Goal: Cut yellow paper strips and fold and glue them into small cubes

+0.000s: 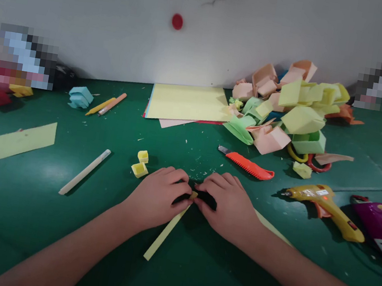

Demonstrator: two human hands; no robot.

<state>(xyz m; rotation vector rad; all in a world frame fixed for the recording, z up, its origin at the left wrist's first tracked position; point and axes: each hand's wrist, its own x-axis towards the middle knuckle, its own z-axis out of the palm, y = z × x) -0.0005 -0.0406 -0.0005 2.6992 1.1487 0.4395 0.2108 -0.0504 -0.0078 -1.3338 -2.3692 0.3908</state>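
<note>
My left hand (157, 195) and my right hand (228, 204) meet knuckles-up on the green table (19, 222), fingers curled. Together they pinch the end of a narrow yellow paper strip (163, 235) that runs down towards me. A small dark object (204, 196) sits between the fingertips; I cannot make out what it is. Two small folded yellow paper cubes (141, 164) lie just left of my left hand.
An orange utility knife (247, 165) lies beyond my right hand. A yellow glue gun (325, 208) and a purple tool (381, 226) sit right. A heap of folded coloured paper (286, 114), yellow sheets (186, 103), a white stick (85, 172) and a yellow paper piece (2, 144) surround.
</note>
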